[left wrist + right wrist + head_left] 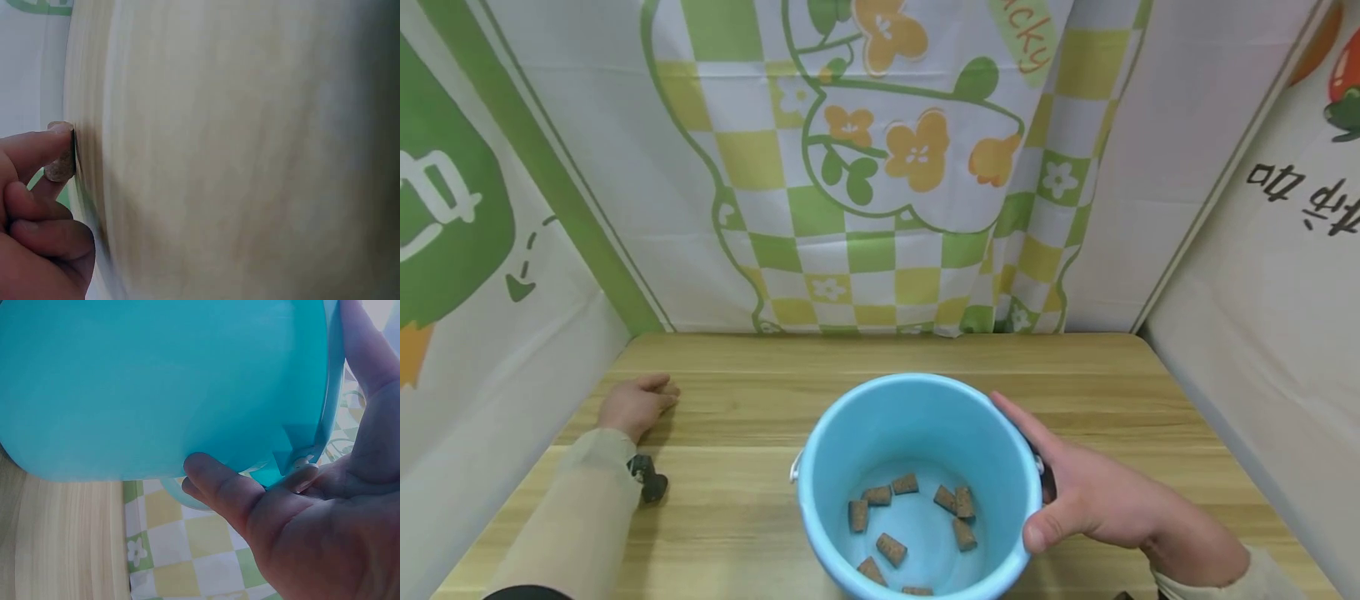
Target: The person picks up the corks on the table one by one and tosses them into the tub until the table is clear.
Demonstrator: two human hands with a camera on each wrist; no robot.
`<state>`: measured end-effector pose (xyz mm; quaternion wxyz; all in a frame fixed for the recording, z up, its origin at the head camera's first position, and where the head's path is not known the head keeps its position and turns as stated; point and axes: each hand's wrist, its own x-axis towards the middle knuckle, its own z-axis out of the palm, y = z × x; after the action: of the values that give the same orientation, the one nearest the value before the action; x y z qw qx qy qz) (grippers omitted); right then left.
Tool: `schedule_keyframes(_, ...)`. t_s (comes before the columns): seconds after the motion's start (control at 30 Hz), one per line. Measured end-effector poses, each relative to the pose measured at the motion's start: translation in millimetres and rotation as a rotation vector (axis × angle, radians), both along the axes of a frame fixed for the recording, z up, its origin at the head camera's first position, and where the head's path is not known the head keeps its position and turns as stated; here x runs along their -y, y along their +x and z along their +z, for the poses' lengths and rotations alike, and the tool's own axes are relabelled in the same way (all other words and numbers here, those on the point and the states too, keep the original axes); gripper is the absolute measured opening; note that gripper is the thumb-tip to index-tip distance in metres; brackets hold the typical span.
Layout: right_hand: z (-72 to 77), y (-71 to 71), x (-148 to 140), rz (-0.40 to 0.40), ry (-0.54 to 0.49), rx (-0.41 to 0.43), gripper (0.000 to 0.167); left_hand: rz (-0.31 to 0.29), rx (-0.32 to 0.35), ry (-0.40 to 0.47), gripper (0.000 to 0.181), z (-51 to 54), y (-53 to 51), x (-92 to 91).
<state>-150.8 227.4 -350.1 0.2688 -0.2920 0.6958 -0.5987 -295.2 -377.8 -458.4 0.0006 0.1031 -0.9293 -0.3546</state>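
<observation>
A light blue bucket (917, 429) stands on the wooden table, with several brown cork stoppers (891, 549) lying loose on its bottom. My right hand (1093, 492) holds the bucket's right side, around the handle joint. In the right wrist view, that hand's fingers (219, 487) lie against the bucket's outer wall (144, 394). Over at the table's far left, my left hand (636, 407) is near the edge. The left wrist view shows it pinching a single cork stopper (60, 167), which is at or just above the tabletop; contact is unclear.
The wooden tabletop (722, 508) meets a green-and-yellow checked curtain (872, 250) at the back. White printed cloth walls close in the left (550, 333) and right (1247, 317) sides. A white handle joint (795, 467) sticks out from the bucket's left.
</observation>
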Motion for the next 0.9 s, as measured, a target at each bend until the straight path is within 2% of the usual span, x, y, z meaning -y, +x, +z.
schedule_keyframes(0.07, 1.1, 0.8, 0, -0.002, -0.001, 0.008, 0.122, -0.009, -0.007, -0.064, 0.055, 0.3, -1.2, -1.1)
schedule_keyframes(0.27, 2.1, 2.2, 1, -0.012, 0.006, 0.025, 0.124, -0.063, -0.050, -0.184, 0.044, 1.5, -3.1, -6.7)
schedule_keyframes(0.4, 3.0, 2.5, 2, -0.016, 0.013, 0.010, 0.123, -0.082, -0.047, -0.225, 0.043, 4.6, -2.4, -12.4)
schedule_keyframes(0.73, 0.9, 0.9, 1, 0.004, -0.006, 0.008, 0.121, -0.064, -0.001, -0.190, 0.043, 9.9, 1.6, -19.6)
schedule_keyframes(0.9, -0.8, 0.3, 0, 0.009, -0.006, -0.003, 0.120, -0.043, -0.026, -0.073, 0.044, 9.7, 4.8, -30.9)
